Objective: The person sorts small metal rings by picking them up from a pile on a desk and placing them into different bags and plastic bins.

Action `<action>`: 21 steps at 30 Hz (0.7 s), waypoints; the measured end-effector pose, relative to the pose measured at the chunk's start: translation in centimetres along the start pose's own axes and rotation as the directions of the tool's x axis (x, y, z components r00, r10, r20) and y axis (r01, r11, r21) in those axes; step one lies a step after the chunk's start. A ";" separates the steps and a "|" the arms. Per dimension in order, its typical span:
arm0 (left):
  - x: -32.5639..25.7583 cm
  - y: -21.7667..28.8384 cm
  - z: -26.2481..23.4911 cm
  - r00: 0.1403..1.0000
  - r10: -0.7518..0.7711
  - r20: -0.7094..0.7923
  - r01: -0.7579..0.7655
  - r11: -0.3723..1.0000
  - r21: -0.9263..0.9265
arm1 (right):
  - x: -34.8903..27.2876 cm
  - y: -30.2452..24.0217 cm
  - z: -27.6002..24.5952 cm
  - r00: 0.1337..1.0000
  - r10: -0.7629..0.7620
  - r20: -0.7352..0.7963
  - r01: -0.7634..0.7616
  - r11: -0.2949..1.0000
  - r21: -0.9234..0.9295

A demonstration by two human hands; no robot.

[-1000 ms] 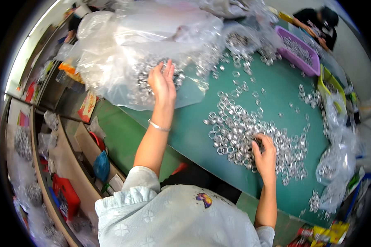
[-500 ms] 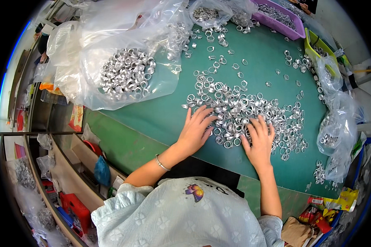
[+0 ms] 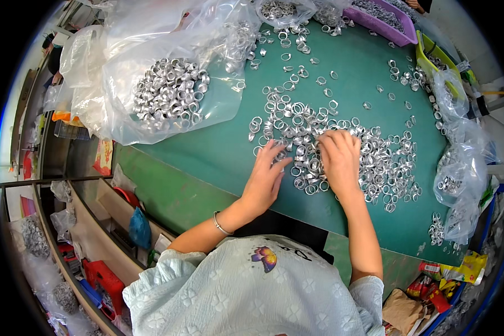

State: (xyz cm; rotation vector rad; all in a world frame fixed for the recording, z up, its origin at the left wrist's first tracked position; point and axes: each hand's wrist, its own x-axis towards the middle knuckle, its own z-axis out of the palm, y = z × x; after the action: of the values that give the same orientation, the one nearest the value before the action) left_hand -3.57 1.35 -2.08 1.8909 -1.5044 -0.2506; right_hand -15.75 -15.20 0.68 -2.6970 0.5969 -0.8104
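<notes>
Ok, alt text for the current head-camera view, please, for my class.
A person's right hand is over a loose pile of silver-coloured rings on a green table, the left hand at the pile's edge. More rings lie in or on clear plastic at left.

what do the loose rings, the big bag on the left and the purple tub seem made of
Rings: probably metal, silvery and shiny, with bright highlights; which metal, I can't tell. Bag: likely thin, clear plastic film, since it wrinkles and the green table shows through. Tub: seemingly smooth plastic, evenly purple and holding its shape.
</notes>
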 end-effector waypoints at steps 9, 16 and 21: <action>-1.4 0.8 -1.7 0.963 -0.185 -0.195 0.192 0.981 0.020 | -3.0 3.0 -3.4 0.957 0.229 -0.176 -0.234 0.972 -0.010; -0.4 0.6 -1.4 0.984 -0.156 -0.086 0.167 0.977 0.130 | -5.1 2.1 -5.2 0.652 0.742 0.154 -0.446 0.212 0.870; -0.5 0.1 -1.3 0.978 -0.140 -0.157 0.144 0.990 0.012 | -5.5 0.3 -5.1 0.676 0.496 0.545 -0.242 -0.549 0.800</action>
State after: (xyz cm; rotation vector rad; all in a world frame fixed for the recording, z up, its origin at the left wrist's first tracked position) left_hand -3.08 2.35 -1.16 1.9910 -1.2764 -0.1459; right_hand -22.93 -13.63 2.21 -0.4740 0.5268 -0.6560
